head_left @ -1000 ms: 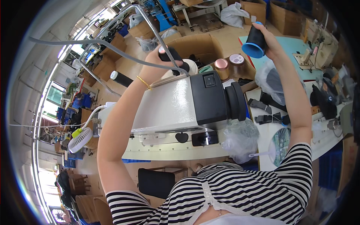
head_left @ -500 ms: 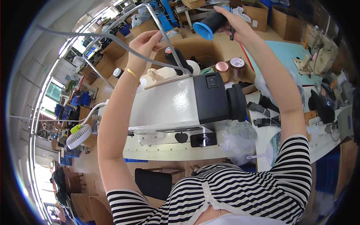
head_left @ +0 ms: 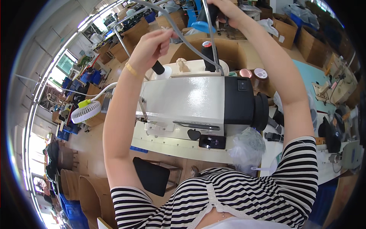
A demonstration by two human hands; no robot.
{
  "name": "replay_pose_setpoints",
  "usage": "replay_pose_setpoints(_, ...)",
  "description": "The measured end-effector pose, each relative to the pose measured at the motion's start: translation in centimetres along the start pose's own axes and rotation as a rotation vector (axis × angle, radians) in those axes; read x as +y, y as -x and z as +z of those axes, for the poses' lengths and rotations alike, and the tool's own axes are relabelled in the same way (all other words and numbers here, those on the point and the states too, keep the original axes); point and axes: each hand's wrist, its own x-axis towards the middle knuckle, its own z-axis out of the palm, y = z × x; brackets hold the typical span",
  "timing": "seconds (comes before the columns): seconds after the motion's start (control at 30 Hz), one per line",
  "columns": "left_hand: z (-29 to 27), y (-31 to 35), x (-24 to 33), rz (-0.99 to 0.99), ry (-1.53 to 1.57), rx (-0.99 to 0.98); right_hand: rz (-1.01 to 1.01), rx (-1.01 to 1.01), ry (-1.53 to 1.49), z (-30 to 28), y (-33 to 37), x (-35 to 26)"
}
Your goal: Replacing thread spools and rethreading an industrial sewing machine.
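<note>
Both my arms are raised over a white sewing machine [head_left: 183, 99] with a black end and handwheel. My right hand [head_left: 228, 14], at the top edge of the picture, grips a black thread cone [head_left: 205, 25] by its dark side, its blue base tilted down. The metal thread-stand pole [head_left: 212, 34] crosses in front of that cone. My left hand [head_left: 154, 46] is raised left of the pole, thumb and fingers pinched together; any thread between them is too fine to make out. Behind the machine stand a black spool with a red top [head_left: 208, 56] and a black cone with a white base [head_left: 161, 71].
A grey cable [head_left: 177, 30] arches down to the pole's foot. On the machine bed lie a phone [head_left: 212, 142] and a clear plastic bag [head_left: 248, 147]. A small white fan [head_left: 87, 112] sits at the left. Brown thread spools [head_left: 260, 76] and a cardboard box [head_left: 232, 51] are behind.
The view has shifted, so the machine appears farther right. My right hand has carried the black cone up and left, behind the pole. My left hand stays pinched, now farther from the pole.
</note>
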Motion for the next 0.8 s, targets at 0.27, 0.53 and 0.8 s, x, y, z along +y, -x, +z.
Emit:
replay_pose_setpoints(0.27, 2.4, 13.0, 0.3, -0.155, -0.247, 0.258, -0.123, -0.444, 0.377, 8.3, 0.8, 2.3)
replay_pose_setpoints(0.53, 3.5, 15.0, -0.1, -0.236, -0.252, 0.287, 0.02, -0.712, 0.616, 10.1, -0.5, 3.4)
replay_pose_setpoints(0.8, 2.6, 17.1, 1.0, -0.287, -0.334, 0.242, 0.171, -0.85, 1.028, 11.5, -0.1, 2.8)
